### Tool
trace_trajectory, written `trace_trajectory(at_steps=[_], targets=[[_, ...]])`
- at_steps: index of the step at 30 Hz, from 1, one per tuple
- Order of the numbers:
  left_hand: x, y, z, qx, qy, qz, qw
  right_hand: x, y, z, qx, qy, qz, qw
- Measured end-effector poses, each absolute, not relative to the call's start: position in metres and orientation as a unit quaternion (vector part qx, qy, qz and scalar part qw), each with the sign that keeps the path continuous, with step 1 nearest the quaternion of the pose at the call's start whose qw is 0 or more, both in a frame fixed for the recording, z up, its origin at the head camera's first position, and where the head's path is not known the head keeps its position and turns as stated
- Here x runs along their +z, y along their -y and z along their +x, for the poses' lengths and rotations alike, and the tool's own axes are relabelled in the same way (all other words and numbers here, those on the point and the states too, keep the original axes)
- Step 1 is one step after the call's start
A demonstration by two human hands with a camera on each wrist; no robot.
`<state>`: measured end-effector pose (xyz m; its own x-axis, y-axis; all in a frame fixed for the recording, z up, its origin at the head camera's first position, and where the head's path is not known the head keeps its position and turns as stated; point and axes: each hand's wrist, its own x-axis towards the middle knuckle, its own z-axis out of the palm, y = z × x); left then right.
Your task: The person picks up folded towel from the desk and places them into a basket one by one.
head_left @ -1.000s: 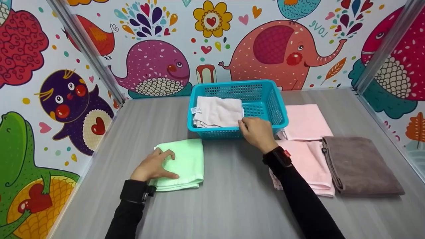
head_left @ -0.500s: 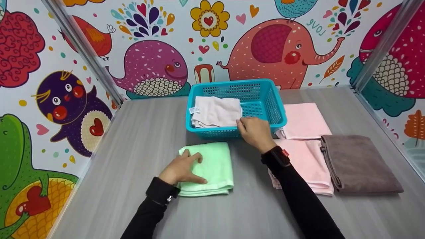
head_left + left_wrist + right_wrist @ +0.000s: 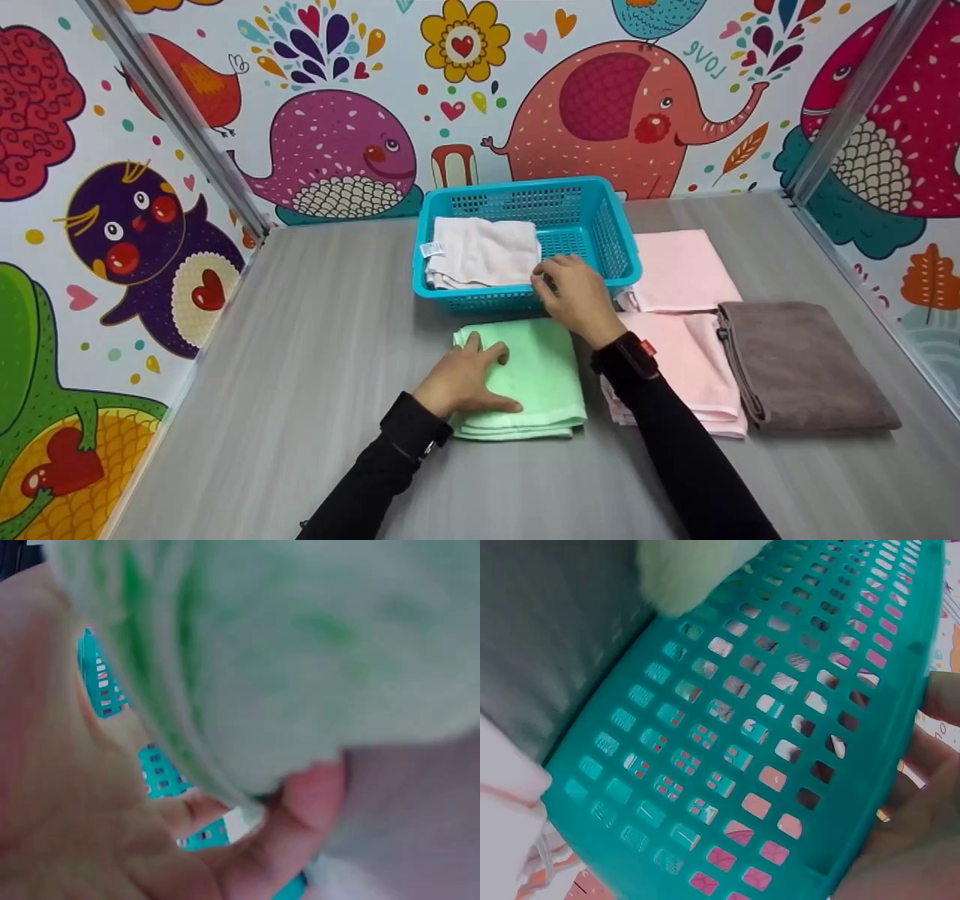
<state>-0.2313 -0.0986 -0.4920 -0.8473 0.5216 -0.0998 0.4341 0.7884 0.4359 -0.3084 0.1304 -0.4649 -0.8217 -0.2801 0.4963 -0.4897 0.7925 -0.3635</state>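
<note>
A person's left hand (image 3: pixel 465 379) grips a folded green towel (image 3: pixel 546 367) over a grey tabletop (image 3: pixel 300 322) walled by cartoon murals (image 3: pixel 337 142), just before a teal basket (image 3: pixel 480 302); the right hand's (image 3: pixel 577 296) hold at the basket's rim is unclear.

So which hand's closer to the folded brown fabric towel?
Right. The right hand is at the front rim of the turquoise plastic basket, left of the brown towel; the left hand is farther left, on the folded green towel.
</note>
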Motion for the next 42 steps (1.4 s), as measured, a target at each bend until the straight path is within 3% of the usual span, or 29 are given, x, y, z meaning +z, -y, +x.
trace_trajectory(at_steps=[7,12,16,22,25,33,42], targets=[[-0.493,0.11,-0.236,0.245,-0.925,0.257,0.132,-0.454,-0.131,-0.297,0.267,0.887,0.247,0.285],[-0.492,0.117,-0.242,0.275,-0.906,0.278,0.162,-0.458,-0.132,-0.281,0.239,0.887,0.286,0.272],[-0.491,0.121,-0.243,0.314,-0.9,0.253,0.165,-0.468,-0.141,-0.268,0.207,0.919,0.276,0.19],[-0.489,0.122,-0.238,0.321,-0.929,0.107,0.151,-0.482,-0.16,-0.258,0.194,0.96,0.198,-0.04],[-0.489,0.12,-0.238,0.308,-0.938,0.065,0.147,-0.486,-0.164,-0.259,0.216,0.951,0.188,-0.115],[-0.495,0.111,-0.243,0.335,-0.927,0.111,0.124,-0.489,-0.156,-0.258,0.267,0.932,0.193,-0.15],[-0.501,0.113,-0.241,0.386,-0.892,0.187,0.145,-0.491,-0.149,-0.257,0.291,0.915,0.209,-0.185]])
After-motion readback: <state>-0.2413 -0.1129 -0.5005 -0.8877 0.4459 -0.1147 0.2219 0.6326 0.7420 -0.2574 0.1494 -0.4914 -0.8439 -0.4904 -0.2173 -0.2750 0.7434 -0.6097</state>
